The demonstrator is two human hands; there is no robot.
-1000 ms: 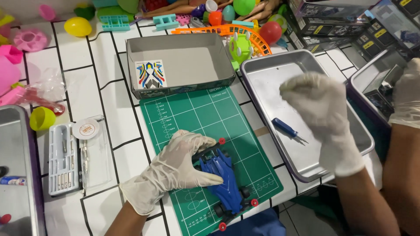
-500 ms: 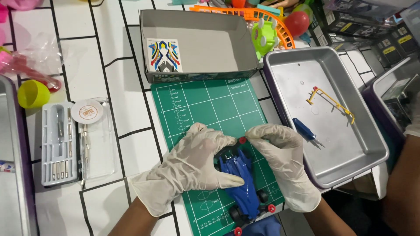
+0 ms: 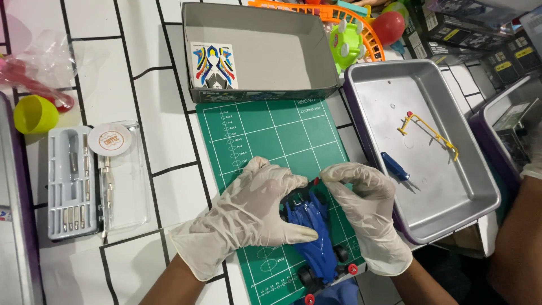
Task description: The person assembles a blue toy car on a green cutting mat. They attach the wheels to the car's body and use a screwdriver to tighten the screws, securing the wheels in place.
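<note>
Both gloved hands [image 3: 305, 217] around blue car [image 3: 313, 237], lengthwise

Left grip [image 3: 254, 217]: thin off-white disposable glove, latex look, slightly translucent, creased over knuckles and back. Cuff loose, flared, ends at wrist with rolled edge. Forearm bare beyond cuff, no sleeve, no watch.

Right grip [image 3: 364, 212]: same off-white glove, wrinkles along fingers, baggy at cuff. Cuff ends at wrist; forearm bare beyond it.

No print or markings on either glove. Gloves match as pair.
</note>
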